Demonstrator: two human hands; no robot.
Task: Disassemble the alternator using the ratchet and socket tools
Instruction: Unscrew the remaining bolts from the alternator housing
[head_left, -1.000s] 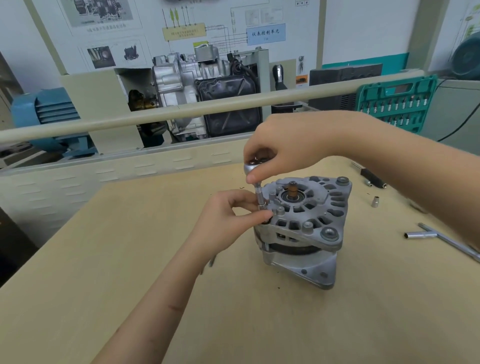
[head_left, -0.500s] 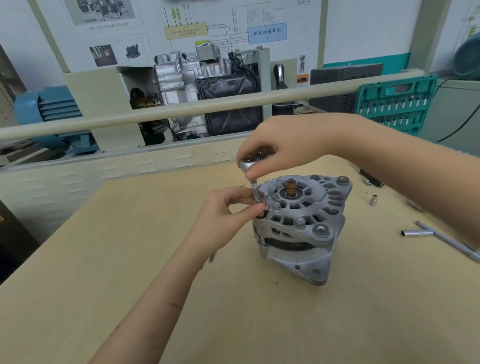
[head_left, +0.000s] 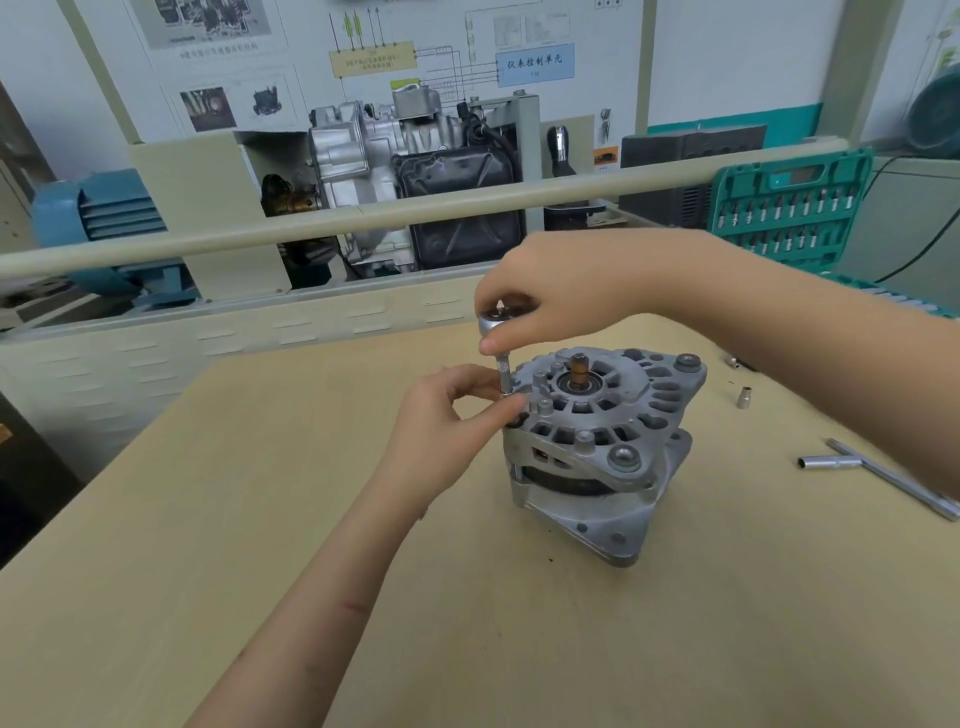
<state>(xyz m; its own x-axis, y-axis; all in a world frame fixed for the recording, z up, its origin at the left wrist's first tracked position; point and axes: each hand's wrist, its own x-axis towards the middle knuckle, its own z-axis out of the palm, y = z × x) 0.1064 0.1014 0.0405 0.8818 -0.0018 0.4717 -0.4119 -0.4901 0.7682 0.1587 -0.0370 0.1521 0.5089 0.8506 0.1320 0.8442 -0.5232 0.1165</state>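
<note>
A grey cast alternator (head_left: 602, 441) stands on the wooden table (head_left: 260, 519), its shaft end pointing up. At its left rim a thin socket extension (head_left: 505, 375) stands upright on a bolt. My right hand (head_left: 550, 291) grips the ratchet head (head_left: 492, 321) on top of that extension, fingers curled round it. The ratchet's handle is hidden under the hand. My left hand (head_left: 447, 421) pinches the lower end of the extension between thumb and fingers, right against the alternator housing.
A T-handle wrench (head_left: 883, 473) and a small loose socket (head_left: 744, 397) lie on the table to the right. A green socket case (head_left: 789, 208) stands open at the back right. A beige rail (head_left: 363, 218) and an engine display sit behind the table.
Both hands stay on the ratchet and extension at the same bolt. The right hand's grip on the ratchet head has shifted slightly; the view has drifted a little.
</note>
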